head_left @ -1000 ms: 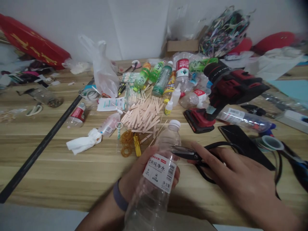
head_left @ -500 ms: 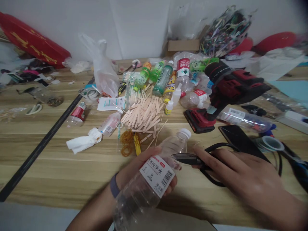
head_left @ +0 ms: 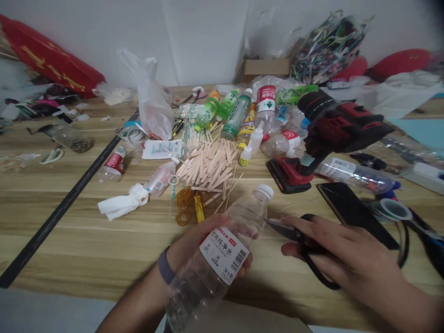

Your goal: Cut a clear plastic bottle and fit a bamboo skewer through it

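A clear plastic bottle [head_left: 194, 282] with a white cap and a white label is tilted over the front of the table, its cap end pointing up and right. My left hand [head_left: 208, 231] is wrapped round its middle from behind; some fingers show through the plastic and past the label. My right hand [head_left: 343, 254] grips a pair of black-handled scissors [head_left: 282, 230]. Their blades look closed, and the tip is at the bottle's shoulder below the cap. Whether the tip touches the plastic I cannot tell.
Past the bottle lies a heap of wooden sticks [head_left: 208, 164], with rubber bands [head_left: 184, 199] in front. A red and black cordless drill [head_left: 329, 134] stands to the right, near a black phone [head_left: 354, 210]. Several bottles [head_left: 237, 113] lie behind. A long black strip [head_left: 69, 206] crosses the left.
The scissors have turned, their tip now angled up toward the bottle's shoulder and their handles lower. My right hand has shifted slightly. The bottle stays in my left hand.
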Demonstrator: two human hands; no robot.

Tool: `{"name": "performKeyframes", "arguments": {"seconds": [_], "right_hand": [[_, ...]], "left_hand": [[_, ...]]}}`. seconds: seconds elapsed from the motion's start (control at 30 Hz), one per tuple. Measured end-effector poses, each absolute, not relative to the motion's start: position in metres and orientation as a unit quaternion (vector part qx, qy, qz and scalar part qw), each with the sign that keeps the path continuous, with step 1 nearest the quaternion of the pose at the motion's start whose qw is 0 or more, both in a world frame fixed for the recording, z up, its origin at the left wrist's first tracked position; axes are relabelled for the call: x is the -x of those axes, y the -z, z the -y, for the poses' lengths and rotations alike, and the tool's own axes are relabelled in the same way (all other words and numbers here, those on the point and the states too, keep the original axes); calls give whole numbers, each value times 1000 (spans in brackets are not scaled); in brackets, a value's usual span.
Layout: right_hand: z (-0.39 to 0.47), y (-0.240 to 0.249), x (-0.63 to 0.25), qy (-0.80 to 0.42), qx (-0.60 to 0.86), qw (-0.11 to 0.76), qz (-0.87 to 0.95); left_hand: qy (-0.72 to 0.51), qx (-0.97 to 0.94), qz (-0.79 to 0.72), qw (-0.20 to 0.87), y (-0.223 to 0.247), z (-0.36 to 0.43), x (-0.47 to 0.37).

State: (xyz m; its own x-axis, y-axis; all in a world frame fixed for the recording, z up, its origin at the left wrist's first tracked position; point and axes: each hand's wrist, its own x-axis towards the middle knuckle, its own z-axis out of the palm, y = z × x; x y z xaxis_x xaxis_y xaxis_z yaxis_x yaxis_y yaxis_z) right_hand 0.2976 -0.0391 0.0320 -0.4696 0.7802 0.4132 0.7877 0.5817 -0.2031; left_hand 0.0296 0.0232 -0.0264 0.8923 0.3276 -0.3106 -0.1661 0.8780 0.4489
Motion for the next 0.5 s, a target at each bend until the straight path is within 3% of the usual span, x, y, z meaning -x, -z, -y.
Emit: {"name": "performKeyframes", "arguments": {"seconds": [0.23, 0.5], "right_hand": [[50, -43, -288, -84, 499, 206, 838], [55, -47, -302, -64, 496, 134, 856]], "left_hand": [[-200, -231, -270, 913, 19, -24, -27], [-242, -337, -372, 830, -10, -27, -26]]}}
